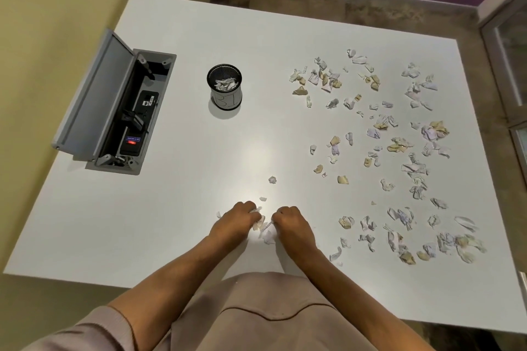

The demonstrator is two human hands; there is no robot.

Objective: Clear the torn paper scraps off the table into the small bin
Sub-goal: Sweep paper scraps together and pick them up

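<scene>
Torn white and tan paper scraps (pixel 396 148) lie scattered over the right half of the white table (pixel 182 168). A small black mesh bin (pixel 225 86) with a white label stands left of centre at the back, with some scraps inside it. My left hand (pixel 238 218) and my right hand (pixel 288 222) rest side by side near the front edge, both curled around a small pile of scraps (pixel 263 229) between them. A single crumpled scrap (pixel 272 179) lies just beyond my hands.
An open cable box (pixel 131 114) with its grey lid raised is set into the table at the left, with plugs and a lit adapter inside. A yellow wall runs along the left, a purple wall at the back, and a glass door frame at the right.
</scene>
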